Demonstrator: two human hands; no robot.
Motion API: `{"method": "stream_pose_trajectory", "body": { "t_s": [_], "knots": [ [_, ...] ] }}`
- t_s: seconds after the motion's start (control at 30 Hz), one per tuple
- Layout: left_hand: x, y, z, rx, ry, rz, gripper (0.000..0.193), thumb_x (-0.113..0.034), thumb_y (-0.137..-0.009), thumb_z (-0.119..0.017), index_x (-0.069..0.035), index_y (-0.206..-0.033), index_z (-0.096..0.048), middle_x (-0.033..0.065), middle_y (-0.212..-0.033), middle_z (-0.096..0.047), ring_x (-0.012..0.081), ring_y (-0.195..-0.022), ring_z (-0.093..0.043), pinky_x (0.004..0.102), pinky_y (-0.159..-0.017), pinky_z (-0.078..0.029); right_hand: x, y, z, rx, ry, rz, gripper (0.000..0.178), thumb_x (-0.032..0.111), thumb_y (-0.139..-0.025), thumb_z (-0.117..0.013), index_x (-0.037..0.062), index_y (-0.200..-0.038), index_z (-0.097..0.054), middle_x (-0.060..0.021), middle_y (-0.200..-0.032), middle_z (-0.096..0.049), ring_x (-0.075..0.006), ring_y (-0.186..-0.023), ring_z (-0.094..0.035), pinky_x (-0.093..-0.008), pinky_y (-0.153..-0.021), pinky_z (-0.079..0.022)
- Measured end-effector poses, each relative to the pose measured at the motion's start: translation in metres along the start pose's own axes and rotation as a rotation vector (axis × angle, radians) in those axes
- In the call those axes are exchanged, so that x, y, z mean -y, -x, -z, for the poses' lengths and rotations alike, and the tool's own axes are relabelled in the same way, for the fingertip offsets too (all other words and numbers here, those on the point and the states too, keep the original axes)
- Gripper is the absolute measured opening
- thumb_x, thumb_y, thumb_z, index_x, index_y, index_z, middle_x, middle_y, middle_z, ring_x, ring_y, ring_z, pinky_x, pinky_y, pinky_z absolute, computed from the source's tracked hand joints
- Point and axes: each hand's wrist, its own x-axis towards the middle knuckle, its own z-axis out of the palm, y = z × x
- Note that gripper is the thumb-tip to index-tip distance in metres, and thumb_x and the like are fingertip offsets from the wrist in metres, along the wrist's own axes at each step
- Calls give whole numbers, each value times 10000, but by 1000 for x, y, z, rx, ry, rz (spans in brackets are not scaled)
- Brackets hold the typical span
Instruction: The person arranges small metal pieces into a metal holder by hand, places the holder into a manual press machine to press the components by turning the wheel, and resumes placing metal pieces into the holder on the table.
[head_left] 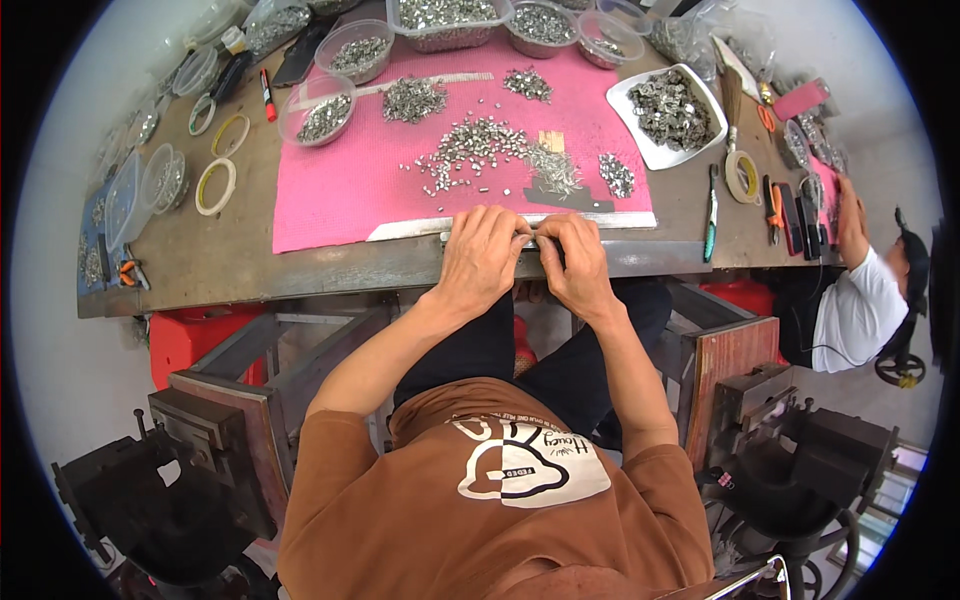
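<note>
At the table's front edge my left hand [476,256] and my right hand [579,264] meet with fingertips pinched close together. Whatever lies between the fingertips is too small and too covered to name. Just beyond them a white strip [400,229] runs along the front of the pink mat [330,200]. On the mat lie a loose pile of small shiny metal pieces [478,142] and a heap of thin metal pins [556,172] partly on a dark grey flat piece [590,204]. A smaller metal pile [616,176] sits to the right.
Clear bowls [355,52] of metal parts line the back; a white dish [690,150] of parts stands right. Tape rolls [216,188], a red marker [268,95], a teal-handled tool [711,215] and orange-handled pliers [774,208] lie around. A co-worker [862,310] sits at the far right.
</note>
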Motion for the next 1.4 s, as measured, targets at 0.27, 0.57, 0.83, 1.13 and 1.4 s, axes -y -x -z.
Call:
{"method": "stream_pose_trajectory", "body": {
  "t_s": [0.27,0.57,0.83,1.13,1.4],
  "knots": [
    [2,3,-4,-36,-104,-91,146,-65,-860,-695,-40,-968,-599,89,-926,-597,294,-892,-568,417,-815,-416,1,-2,-1,10,96,90,194,-38,-822,-686,19,-973,-578,-121,-933,-616,-306,-869,-607,-410,-816,-446],
    [4,3,-2,-19,15,-110,131,-41,-868,-695,-23,-963,-606,112,-939,-627,313,-896,-597,423,-813,-468,-1,1,-2,22,19,9,188,-44,-861,-664,16,-998,-549,-134,-942,-619,-321,-860,-604,-415,-792,-443],
    [4,1,1,28,116,-7,117,-26,-880,-683,-14,-969,-608,127,-912,-635,331,-865,-611,429,-778,-502,1,3,-5,-6,102,67,204,-41,-858,-670,16,-1013,-550,-128,-960,-628,-308,-872,-616,-413,-797,-448],
    [-1,3,-4,-46,-39,-69,164,-9,-841,-722,-12,-971,-623,117,-892,-652,315,-832,-637,408,-746,-516,1,3,-6,-30,73,44,174,-67,-859,-656,11,-989,-572,-132,-954,-640,-316,-866,-617,-408,-811,-455],
    [10,9,-9,-94,-52,-139,154,-73,-853,-735,-28,-972,-648,98,-956,-673,293,-910,-644,463,-934,-525,2,2,-6,-32,175,125,185,-61,-855,-660,14,-999,-571,-123,-966,-639,-307,-878,-624,-416,-827,-463]
  ]
}}
